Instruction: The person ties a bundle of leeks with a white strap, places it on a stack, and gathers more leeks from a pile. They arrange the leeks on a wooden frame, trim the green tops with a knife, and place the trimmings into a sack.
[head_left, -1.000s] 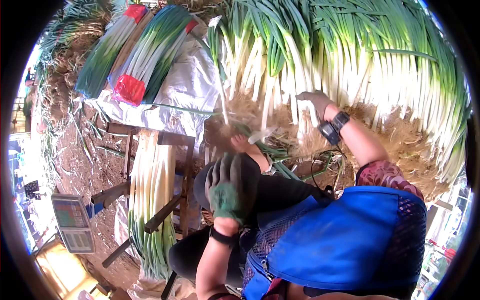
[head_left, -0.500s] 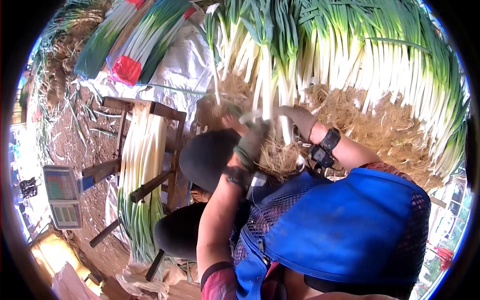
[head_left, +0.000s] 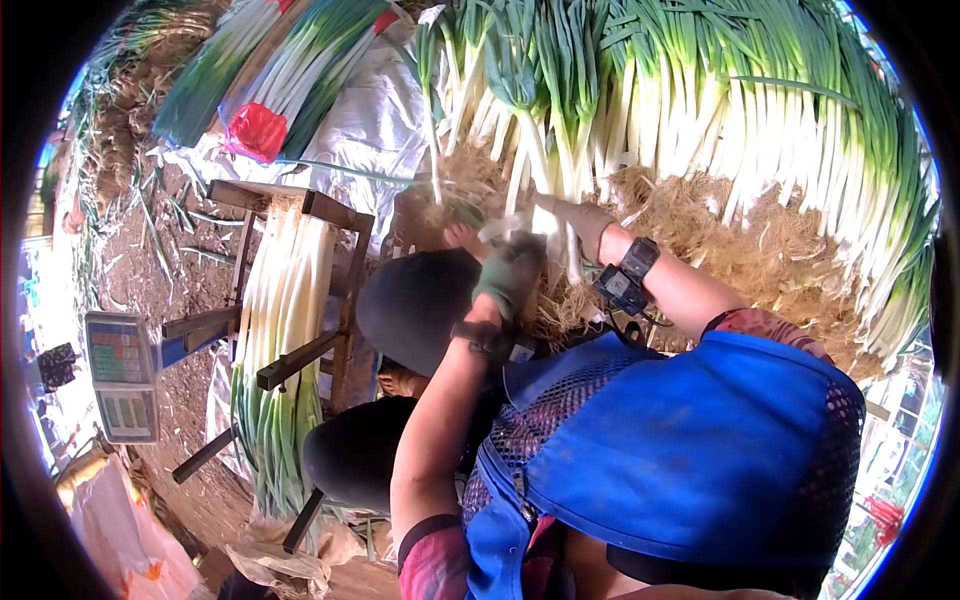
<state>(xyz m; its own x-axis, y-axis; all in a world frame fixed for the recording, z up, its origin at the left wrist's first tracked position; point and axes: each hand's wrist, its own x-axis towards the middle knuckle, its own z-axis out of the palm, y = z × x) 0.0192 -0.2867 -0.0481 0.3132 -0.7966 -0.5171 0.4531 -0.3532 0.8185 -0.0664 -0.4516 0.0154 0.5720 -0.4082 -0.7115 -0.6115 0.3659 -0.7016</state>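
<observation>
A long green onion (head_left: 532, 138) with a thick white stalk stands in front of me, its dark leaves pointing away. My left hand (head_left: 512, 266), in a greenish glove, is closed around the lower end of this stalk. From the right, my right hand (head_left: 588, 224), gloved too, reaches across with its fingers pressed together against the same stalk; the fingertips are slightly blurred. Beside it leans another green onion (head_left: 570, 175), its root end just below my right hand. A tangle of roots (head_left: 565, 310) lies beneath both hands, near my lap.
A broad row of green onions (head_left: 740, 130) fans along the far right, roots toward me. To the left, a metal frame (head_left: 345, 215) holds a bundle of green onions (head_left: 285, 280), near a scale display (head_left: 122, 375). Wrapped bundles (head_left: 310, 80) lie on white sheeting (head_left: 385, 130).
The stalk's top has tipped slightly left and its lower end has shifted in my hands. My left hand has turned and risen a little; my right fingers have drawn back rightward.
</observation>
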